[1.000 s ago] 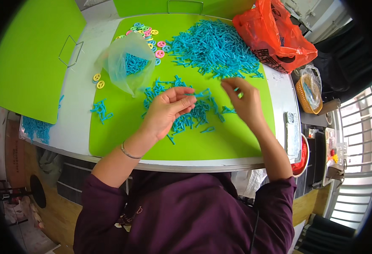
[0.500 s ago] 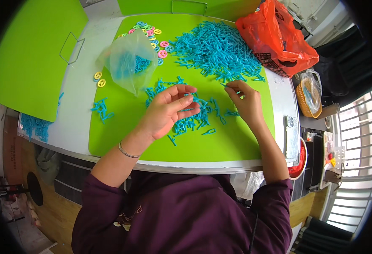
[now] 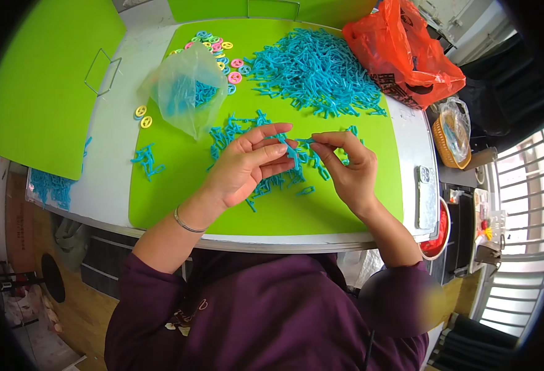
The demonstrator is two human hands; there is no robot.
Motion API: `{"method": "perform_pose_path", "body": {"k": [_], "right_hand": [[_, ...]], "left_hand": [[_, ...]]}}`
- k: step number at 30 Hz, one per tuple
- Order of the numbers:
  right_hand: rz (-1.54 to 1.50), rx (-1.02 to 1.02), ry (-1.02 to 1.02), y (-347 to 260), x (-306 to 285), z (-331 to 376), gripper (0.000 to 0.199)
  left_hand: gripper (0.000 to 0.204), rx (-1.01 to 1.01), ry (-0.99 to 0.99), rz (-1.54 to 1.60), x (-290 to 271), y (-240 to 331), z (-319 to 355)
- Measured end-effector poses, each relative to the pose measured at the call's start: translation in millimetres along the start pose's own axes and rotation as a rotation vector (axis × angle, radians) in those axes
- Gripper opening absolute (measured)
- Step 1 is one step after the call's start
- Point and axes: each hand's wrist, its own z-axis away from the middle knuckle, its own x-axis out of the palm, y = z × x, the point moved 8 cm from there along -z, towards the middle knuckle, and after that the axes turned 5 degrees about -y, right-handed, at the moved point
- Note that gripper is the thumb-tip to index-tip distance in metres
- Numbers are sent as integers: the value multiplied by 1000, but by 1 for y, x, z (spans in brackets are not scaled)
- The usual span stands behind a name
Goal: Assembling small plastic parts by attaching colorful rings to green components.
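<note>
Right hand (image 3: pixel 353 174) has moved leftward since the earlier frame, pinching a slim turquoise plastic piece (image 3: pixel 307 141) just beside the left hand (image 3: pixel 242 162), whose fingers curl narrowly; whether they grip anything, I cannot tell. A loose pinch could drop it into the lookalike heap (image 3: pixel 223 137) below. Its long axis runs left-right, free end leftward. Beyond lies a larger pile (image 3: pixel 319 73).
</note>
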Motion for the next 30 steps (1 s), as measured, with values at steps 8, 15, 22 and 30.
{"method": "perform_pose_path", "body": {"k": [8,15,22,30], "right_hand": [[107,-157,-41,-15,2,-1,17],[204,-257,-124,-25,6,3,19],[-311,449,-238,43,28,22,22],[300,-549,-78,-27,18,27,21]], "left_hand": [[39,-54,-52,-70,4,-6,0],[47,43,-16,-454,2,2,4],[52,16,33,-1054,19,16,13],[49,-132,-136,-224,13,-6,7]]}}
